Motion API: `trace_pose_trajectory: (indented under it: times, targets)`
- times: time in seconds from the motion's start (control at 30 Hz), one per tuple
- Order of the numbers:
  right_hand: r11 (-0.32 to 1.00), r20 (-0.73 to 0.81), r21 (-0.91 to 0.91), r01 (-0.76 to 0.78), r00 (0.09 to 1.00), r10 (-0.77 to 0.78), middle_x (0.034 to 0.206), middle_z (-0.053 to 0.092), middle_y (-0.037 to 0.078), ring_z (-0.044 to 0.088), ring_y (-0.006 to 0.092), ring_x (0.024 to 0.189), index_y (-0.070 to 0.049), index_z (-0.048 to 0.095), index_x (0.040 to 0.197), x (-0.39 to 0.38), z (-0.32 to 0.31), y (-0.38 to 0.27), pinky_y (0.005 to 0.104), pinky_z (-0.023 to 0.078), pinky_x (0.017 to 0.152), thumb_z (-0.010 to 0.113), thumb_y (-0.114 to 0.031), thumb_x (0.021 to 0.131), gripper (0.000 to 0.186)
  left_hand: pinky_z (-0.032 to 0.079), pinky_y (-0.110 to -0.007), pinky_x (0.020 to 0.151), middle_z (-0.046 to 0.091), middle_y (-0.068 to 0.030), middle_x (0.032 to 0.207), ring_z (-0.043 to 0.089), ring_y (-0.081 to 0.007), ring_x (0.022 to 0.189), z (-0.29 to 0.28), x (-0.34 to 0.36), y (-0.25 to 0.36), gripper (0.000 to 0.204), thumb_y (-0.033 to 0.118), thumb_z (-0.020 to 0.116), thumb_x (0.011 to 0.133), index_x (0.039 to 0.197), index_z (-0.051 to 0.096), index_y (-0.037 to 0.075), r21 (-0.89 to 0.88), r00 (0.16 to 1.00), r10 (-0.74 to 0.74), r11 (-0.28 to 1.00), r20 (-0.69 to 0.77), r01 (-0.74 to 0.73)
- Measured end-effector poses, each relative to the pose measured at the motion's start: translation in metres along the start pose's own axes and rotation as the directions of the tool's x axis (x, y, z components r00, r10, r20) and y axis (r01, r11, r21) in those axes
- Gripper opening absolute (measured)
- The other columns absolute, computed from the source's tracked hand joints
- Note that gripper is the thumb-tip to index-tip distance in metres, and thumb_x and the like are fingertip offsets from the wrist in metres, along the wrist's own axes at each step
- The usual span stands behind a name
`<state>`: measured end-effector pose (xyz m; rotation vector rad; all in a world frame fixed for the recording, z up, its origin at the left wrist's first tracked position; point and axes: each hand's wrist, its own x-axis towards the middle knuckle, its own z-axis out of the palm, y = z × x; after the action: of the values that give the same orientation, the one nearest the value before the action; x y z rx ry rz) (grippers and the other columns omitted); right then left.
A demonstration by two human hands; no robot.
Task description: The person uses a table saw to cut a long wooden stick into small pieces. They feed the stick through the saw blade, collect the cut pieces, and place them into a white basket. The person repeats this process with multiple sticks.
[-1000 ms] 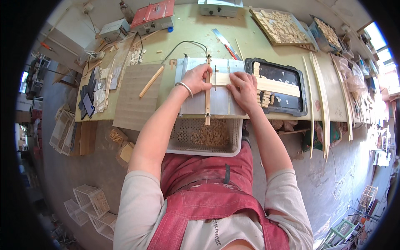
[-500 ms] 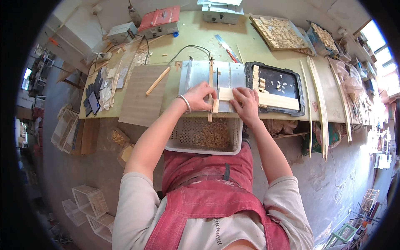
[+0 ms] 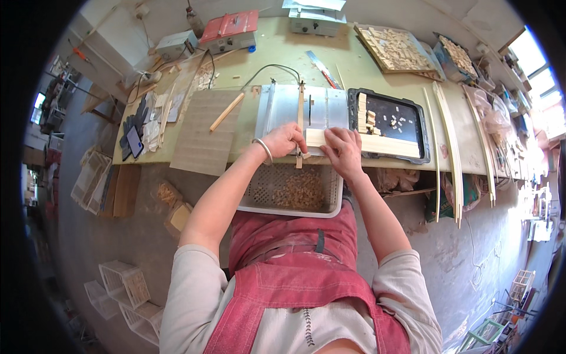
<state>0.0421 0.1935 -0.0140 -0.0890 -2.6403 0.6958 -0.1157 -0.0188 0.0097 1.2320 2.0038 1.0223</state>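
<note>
A metal-topped saw table [image 3: 270,112] with a dark upright blade [image 3: 310,109] and a wooden guide strip [image 3: 300,109] lies in front of me. My right hand [image 3: 344,150] is closed over pale wooden strips [image 3: 315,138] laid side by side, their left ends just on the near side of the blade. My left hand [image 3: 283,141] is beside the guide strip, thumb and fingers pinched at a small wood piece [image 3: 303,157] near the table's front edge. Fingers partly hide that piece. Below the edge, a white perforated basket [image 3: 253,203] holds many small wood blocks [image 3: 298,189].
Right of the saw, a black tray [image 3: 424,127] holds wood blocks and more strips. Long wooden sticks [image 3: 451,147] overhang the bench farther right. A brown board [image 3: 200,127] with a loose stick [image 3: 227,112], gloves [image 3: 137,121] and a phone [image 3: 135,141] lie left. Control boxes [image 3: 229,32] stand behind.
My right hand has drawn the wooden strips slightly toward me, away from the blade. My left fingers have moved a little nearer to me along the guide strip with the small wood piece.
</note>
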Motion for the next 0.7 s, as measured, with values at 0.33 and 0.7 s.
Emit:
trace_pose_trajectory:
  times: [0.33,0.7]
  targets:
    - [1.0,-0.012,0.01,0.0,1.0,0.0,0.133,0.064,0.006,0.054,0.0275,0.132,-0.012,0.072,0.129,0.008,0.009,-0.007,0.0555,0.025,0.122,0.075,-0.031,0.092,0.042,0.057,-0.04,0.088,0.065,-0.0119,0.107,0.068,-0.0285,0.097,0.005,0.009,0.003,0.049,0.021,0.083,0.077,0.119,0.061,0.008,0.111,0.958,-0.091,0.986,-0.271,0.125]
    - [1.0,0.016,-0.006,-0.021,1.0,0.021,0.135,0.063,0.007,0.053,0.0286,0.133,-0.01,0.071,0.132,0.026,0.011,-0.002,0.0534,0.023,0.123,0.073,-0.031,0.096,0.041,0.057,-0.041,0.086,0.064,-0.012,0.102,0.066,-0.0303,0.093,0.001,0.025,0.0,0.045,0.02,0.082,0.074,0.112,0.061,0.006,0.093,0.946,-0.124,0.983,-0.298,0.158]
